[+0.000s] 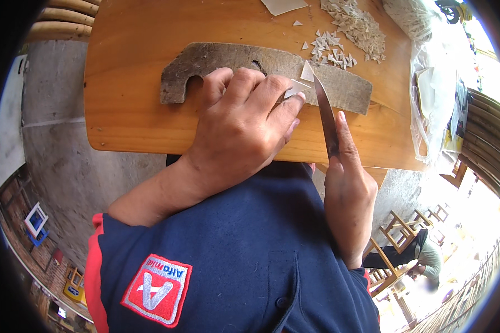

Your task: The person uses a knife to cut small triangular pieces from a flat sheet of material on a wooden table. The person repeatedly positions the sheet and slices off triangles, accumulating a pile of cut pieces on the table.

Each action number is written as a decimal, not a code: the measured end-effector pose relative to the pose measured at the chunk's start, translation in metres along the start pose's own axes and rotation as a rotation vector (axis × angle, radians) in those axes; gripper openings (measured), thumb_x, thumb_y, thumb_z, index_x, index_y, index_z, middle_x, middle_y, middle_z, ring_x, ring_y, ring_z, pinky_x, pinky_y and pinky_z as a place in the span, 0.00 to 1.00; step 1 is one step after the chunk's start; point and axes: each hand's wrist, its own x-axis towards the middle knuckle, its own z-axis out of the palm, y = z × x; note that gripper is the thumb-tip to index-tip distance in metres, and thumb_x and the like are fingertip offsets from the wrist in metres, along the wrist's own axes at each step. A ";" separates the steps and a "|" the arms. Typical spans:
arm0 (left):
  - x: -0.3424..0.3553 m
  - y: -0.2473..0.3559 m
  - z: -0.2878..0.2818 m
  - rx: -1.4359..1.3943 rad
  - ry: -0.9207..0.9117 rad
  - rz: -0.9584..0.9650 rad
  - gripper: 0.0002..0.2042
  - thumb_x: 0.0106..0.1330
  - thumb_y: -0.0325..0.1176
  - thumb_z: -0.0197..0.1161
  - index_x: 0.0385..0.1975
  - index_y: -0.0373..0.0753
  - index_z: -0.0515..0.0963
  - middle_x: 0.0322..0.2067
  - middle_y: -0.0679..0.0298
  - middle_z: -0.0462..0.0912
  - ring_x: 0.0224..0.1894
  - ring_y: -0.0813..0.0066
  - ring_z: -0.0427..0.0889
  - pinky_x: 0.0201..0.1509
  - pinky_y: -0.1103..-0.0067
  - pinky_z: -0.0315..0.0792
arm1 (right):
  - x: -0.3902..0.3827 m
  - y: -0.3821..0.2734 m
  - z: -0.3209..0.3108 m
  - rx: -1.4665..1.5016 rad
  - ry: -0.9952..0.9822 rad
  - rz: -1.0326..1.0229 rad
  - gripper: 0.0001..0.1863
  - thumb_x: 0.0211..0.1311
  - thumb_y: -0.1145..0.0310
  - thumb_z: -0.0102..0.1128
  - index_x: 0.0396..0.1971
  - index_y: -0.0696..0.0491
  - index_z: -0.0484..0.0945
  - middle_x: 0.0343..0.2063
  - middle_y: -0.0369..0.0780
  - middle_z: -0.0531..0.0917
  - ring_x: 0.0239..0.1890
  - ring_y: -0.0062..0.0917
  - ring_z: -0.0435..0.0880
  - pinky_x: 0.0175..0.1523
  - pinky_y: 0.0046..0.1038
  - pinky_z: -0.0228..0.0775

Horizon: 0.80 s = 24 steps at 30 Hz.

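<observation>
A wooden table (133, 83), orange-brown and smooth, with rounded near corners. A worn, grey-brown board (344, 89) lies across it, a rounded notch in its near edge towards the left. Beyond the board, to the right, lie loose white triangles (325, 44), a larger heap (354, 25) of pale pieces, and a white sheet (283, 5).

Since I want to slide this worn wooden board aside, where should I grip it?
Probably the hooked left end of the wooden board, coming from the left: its curve gives an edge to pull against, and it lies away from the knife.
</observation>
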 end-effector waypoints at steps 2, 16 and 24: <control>0.000 0.000 0.000 -0.011 0.011 0.004 0.16 0.58 0.37 0.73 0.47 0.48 0.88 0.48 0.73 0.84 0.48 0.69 0.76 0.58 0.68 0.61 | 0.001 0.000 0.001 0.015 0.031 -0.021 0.39 0.62 0.87 0.52 0.75 0.50 0.66 0.37 0.54 0.86 0.33 0.45 0.88 0.41 0.42 0.79; -0.003 -0.002 -0.003 0.015 0.014 -0.027 0.18 0.58 0.35 0.73 0.49 0.43 0.87 0.50 0.72 0.84 0.48 0.70 0.76 0.58 0.68 0.61 | 0.010 0.005 0.004 -0.049 -0.072 -0.071 0.43 0.58 0.86 0.57 0.75 0.43 0.67 0.22 0.46 0.79 0.23 0.39 0.82 0.34 0.43 0.76; -0.002 -0.003 -0.002 0.009 0.024 -0.030 0.17 0.58 0.35 0.73 0.49 0.42 0.87 0.49 0.72 0.85 0.47 0.70 0.77 0.58 0.68 0.60 | 0.011 0.004 0.004 -0.139 -0.073 -0.084 0.43 0.57 0.86 0.57 0.75 0.41 0.68 0.20 0.42 0.75 0.20 0.36 0.79 0.31 0.42 0.76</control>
